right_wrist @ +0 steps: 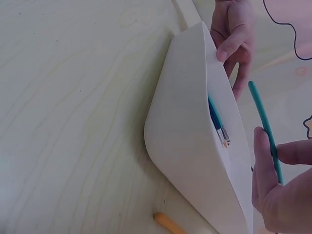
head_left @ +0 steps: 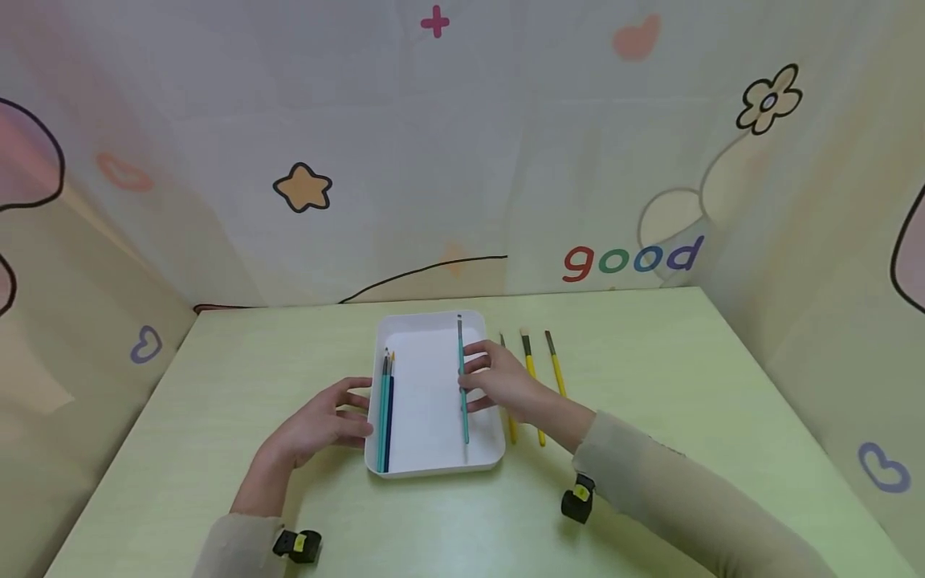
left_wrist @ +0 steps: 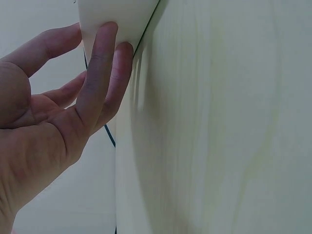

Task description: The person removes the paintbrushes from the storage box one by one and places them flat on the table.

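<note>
A white rectangular tray [head_left: 426, 401] rests on the table. Over its right side, my right hand [head_left: 506, 384] pinches a teal-handled paintbrush [head_left: 464, 421] between thumb and fingers, its bristles pointing to the far edge. The right wrist view shows the teal handle [right_wrist: 262, 109] held above the rim. My left hand [head_left: 321, 424] is at the tray's left wall, and in the left wrist view its extended fingertips [left_wrist: 106, 31] touch the outside of the wall. Along the left inside of the tray lie a teal paintbrush [head_left: 381, 425] and a dark blue paintbrush [head_left: 390, 421], side by side.
Right of the tray, several yellow-handled paintbrushes [head_left: 555, 365] lie on the table, partly hidden by my right hand and forearm. A printed curtain [head_left: 433, 160] stands behind the pale wooden table [head_left: 686, 385] and along both sides.
</note>
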The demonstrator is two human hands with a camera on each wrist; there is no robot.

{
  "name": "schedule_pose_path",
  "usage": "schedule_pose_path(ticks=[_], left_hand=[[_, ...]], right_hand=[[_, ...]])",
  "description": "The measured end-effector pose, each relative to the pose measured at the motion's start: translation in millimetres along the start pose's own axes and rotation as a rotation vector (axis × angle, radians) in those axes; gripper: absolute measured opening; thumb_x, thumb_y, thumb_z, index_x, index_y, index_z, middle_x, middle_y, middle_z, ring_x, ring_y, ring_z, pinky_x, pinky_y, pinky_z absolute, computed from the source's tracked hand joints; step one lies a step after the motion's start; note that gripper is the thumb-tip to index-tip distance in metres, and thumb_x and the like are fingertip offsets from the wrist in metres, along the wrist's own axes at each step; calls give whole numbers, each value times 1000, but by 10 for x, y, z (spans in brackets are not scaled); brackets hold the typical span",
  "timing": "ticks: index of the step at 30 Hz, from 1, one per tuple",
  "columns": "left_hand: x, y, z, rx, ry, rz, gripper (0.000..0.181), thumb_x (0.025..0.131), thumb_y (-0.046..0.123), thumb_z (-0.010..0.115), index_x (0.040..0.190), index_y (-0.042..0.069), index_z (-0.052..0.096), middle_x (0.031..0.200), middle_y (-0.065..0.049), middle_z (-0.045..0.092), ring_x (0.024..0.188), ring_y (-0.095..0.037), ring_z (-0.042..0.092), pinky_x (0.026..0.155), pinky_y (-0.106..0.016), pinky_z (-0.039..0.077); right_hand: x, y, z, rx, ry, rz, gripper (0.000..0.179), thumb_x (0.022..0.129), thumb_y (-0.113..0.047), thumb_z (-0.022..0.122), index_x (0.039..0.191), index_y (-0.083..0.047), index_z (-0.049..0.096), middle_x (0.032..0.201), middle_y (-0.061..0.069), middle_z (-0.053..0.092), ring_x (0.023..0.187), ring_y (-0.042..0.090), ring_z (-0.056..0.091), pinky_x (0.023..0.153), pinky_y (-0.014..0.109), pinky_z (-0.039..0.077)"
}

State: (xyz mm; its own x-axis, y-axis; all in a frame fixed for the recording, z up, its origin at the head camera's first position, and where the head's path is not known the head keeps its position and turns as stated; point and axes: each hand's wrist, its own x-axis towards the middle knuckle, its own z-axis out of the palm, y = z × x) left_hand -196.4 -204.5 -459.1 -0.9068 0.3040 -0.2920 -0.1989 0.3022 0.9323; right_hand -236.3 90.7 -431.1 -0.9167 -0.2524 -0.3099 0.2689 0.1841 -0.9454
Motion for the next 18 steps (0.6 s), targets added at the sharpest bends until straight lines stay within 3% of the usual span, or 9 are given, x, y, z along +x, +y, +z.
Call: schedule_pose_path(ticks=[9,18], left_hand=[[2,-4,12,-5,10,-18,73,91,1,73,154,6,37,133,-22,52,104,-32,64,87,-44,60],[1,-5,10,-3,13,-15,73,90,2,74,154,6,38,133,-21,52,105,-31,64,86,-43,60]], right_hand=[[-120,47,-203,52,-25,-28,51,97,2,63,144,-1,43,122,20,52,94,28,63,71,39,63],[-200,112,-469,21,-5,-36,52,97,1,63,144,2,41,123,21,50,95,28,62,75,39,63]])
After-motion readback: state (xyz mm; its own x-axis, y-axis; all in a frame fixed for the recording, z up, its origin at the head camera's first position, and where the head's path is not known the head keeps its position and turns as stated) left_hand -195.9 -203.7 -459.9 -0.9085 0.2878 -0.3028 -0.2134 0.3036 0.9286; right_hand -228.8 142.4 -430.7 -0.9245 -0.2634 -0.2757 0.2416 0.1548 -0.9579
